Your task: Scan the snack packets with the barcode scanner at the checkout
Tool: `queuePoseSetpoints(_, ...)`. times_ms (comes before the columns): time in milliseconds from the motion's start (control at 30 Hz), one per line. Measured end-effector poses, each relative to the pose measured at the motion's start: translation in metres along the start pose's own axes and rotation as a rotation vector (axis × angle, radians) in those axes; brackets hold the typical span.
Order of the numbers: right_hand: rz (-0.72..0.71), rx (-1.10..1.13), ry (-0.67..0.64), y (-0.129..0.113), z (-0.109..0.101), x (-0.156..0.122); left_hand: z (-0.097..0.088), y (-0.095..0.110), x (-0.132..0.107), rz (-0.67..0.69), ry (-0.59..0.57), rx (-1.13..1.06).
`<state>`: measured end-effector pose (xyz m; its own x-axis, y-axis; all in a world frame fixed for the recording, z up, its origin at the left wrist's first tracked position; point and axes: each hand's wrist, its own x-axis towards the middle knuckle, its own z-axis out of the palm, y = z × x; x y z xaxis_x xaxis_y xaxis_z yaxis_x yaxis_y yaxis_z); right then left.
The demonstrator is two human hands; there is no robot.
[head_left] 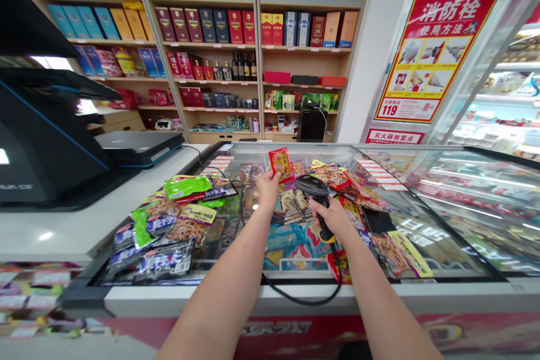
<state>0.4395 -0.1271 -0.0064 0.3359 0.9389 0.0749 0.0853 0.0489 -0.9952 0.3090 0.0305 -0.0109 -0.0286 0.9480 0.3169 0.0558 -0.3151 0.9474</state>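
Held upright by its lower edge, a small red and yellow snack packet point(281, 164) is pinched in my left hand point(268, 187), above the glass top of a chest freezer point(230, 236). My right hand point(331, 215) wraps round the grip of a black barcode scanner point(313, 184), whose head points toward the packet. From the scanner's handle a black cable point(310, 300) loops down over the freezer's front edge. Snack packets point(164, 261) in black, green and purple are heaped to the left. More red and yellow packets point(348, 183) lie to the right, partly behind the scanner and my right hand.
A black checkout machine point(46, 140) and a flat grey scale point(139, 143) stand on the white counter point(37, 236) at left. Shelves point(206, 45) of boxed bottles line the back wall. A red fire hydrant sign point(439, 56) hangs at right, beyond the freezer.
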Motion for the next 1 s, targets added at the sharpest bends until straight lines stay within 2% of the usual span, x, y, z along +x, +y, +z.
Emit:
queuePoseSetpoints(367,0.063,0.097,-0.036,0.004,-0.001,0.0,-0.001,0.001,-0.002,-0.002,-0.014,0.044)
queuePoseSetpoints(533,0.067,0.206,-0.092,-0.006,0.005,-0.003,-0.017,0.007,-0.002,-0.033,-0.04,0.066)
queuePoseSetpoints(633,0.071,0.251,-0.133,-0.015,0.015,-0.003,-0.04,0.017,0.003,-0.029,-0.019,0.108)
queuePoseSetpoints(733,0.033,0.286,-0.167,-0.024,0.033,-0.002,-0.072,0.029,0.008,-0.015,0.044,0.168)
queuePoseSetpoints(867,0.047,0.317,-0.268,-0.031,0.073,-0.004,-0.129,0.041,0.005,-0.016,0.127,0.356)
queuePoseSetpoints(1000,0.065,0.338,-0.364,-0.03,0.12,-0.013,-0.19,0.044,-0.009,-0.05,0.17,0.597)
